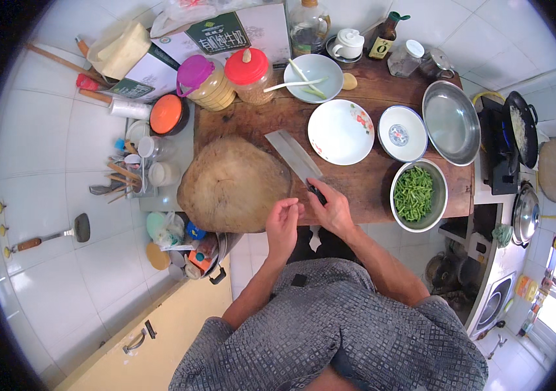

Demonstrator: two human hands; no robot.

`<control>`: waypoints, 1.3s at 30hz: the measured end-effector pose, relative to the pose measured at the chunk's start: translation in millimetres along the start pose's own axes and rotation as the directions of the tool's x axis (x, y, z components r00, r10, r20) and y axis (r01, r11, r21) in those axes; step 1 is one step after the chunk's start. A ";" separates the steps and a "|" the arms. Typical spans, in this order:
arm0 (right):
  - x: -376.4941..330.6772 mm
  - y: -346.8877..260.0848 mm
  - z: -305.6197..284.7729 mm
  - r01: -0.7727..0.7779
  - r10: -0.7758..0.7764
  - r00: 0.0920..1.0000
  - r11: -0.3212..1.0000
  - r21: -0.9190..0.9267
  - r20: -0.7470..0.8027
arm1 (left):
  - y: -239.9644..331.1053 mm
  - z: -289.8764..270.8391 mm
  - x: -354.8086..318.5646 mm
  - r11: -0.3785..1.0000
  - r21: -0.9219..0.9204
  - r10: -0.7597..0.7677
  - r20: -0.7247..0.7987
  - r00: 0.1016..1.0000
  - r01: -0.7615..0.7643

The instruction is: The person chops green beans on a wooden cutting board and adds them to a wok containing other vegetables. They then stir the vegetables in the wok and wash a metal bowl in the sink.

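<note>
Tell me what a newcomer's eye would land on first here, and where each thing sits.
Probably the cleaver, its broad blade slanting between the round wooden chopping board and the floral plate, with its dark handle in the right hand. Next might come the bright green cut beans, in a bowl near the table's front right corner. The red-lidded jar also stands out, at the back left.

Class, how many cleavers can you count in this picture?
1: the cleaver in the right hand, beside the wooden chopping block. Others may be hidden among the clutter.
</note>
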State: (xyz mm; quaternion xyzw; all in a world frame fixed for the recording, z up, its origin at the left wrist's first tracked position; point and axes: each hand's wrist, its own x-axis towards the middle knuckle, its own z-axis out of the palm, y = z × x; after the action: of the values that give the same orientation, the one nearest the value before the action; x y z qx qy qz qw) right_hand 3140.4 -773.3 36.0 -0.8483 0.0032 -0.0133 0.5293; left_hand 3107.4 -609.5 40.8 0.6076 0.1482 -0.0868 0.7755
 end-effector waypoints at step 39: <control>-172.5 125.3 -162.0 -0.259 0.893 0.448 0.075 0.963 0.051 | -72.3 177.3 2.3 0.920 0.393 -0.193 0.481 0.855 -0.014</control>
State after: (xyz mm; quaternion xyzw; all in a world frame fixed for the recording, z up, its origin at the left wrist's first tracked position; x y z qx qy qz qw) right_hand 2964.8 -970.5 -8.7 -0.2829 0.5197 -0.0380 0.8053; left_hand 3108.8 -798.9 12.4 0.6942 -0.0537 -0.3083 0.6482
